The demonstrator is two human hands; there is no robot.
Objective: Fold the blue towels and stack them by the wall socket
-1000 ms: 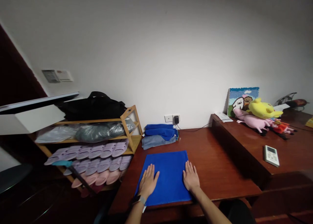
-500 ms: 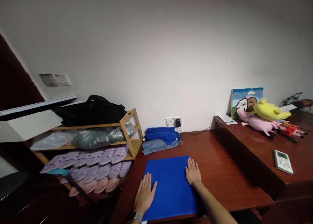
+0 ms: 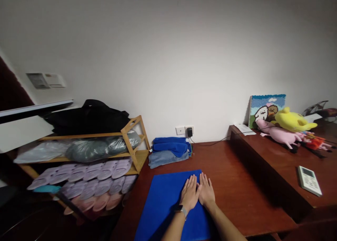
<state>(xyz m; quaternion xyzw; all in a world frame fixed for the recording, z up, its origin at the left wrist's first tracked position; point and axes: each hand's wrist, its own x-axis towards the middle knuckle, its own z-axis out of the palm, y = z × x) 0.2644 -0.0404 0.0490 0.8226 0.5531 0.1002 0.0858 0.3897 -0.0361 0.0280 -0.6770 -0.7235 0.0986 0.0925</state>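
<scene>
A flat, bright blue towel (image 3: pixel 163 206) lies on the reddish-brown wooden table (image 3: pixel 244 195), its near end running out of view. My left hand (image 3: pixel 189 193), with a watch on its wrist, rests palm down on the towel. My right hand (image 3: pixel 206 191) lies palm down next to it, close to the towel's right edge. Neither hand is gripping anything. A stack of folded blue and pale blue towels (image 3: pixel 170 151) stands farther back against the wall.
A wooden rack (image 3: pixel 134 146) with lilac and pink slippers (image 3: pixel 89 188) stands left of the table. A raised wooden ledge (image 3: pixel 271 163) on the right holds plush toys (image 3: pixel 292 124) and a white remote control (image 3: pixel 310 180). A charger sits in a wall socket (image 3: pixel 189 131).
My left hand has slid right across the towel to lie beside my right hand. The view has also shifted slightly, moving the rack left.
</scene>
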